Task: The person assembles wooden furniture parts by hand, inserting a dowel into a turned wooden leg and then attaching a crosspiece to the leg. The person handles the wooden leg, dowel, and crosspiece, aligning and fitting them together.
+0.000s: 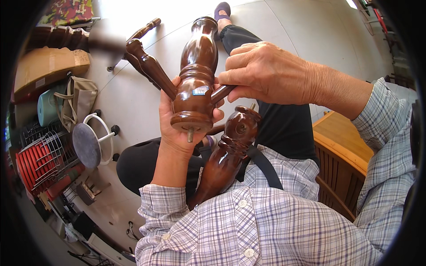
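My left hand is closed around a glossy dark-brown turned wooden post, cupping it from behind and below. A threaded bolt sticks out of the post's near end, and a small label is on its side. My right hand pinches a short dark wooden peg that meets the right side of the post. From the left side a longer turned wooden arm slants up and away. A second turned post, with a bolt at its upper end and a hole in its side, leans in my lap.
A blurred turned wooden piece juts in at upper left, near a cardboard box. On the left are a beige bag, a round grey stool and a wire rack with red items. A wooden cabinet stands at right.
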Tool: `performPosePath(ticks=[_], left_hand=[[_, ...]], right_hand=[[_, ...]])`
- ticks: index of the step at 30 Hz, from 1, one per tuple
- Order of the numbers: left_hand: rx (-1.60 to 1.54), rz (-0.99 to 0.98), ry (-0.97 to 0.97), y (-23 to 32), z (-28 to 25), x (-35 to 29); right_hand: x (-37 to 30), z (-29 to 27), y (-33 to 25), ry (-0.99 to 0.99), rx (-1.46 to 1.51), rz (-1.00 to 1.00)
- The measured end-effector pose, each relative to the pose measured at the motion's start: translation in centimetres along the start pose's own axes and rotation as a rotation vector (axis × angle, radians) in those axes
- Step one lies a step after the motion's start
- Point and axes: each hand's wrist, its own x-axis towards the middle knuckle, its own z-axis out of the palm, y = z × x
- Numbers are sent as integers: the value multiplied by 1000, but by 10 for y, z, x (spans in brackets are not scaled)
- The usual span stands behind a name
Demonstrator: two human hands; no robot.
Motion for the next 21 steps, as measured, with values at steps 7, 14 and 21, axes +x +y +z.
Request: performPosePath(ticks=[7, 14, 21], left_hand=[[138, 4, -56, 2, -4, -3], [454, 87, 42, 0, -4, -4], [415, 140, 55, 1, -2, -1]], right_hand=[[11, -18, -5, -353, 324, 314], [13, -9, -11, -802, 615, 618], [4, 1, -19, -450, 91, 416]])
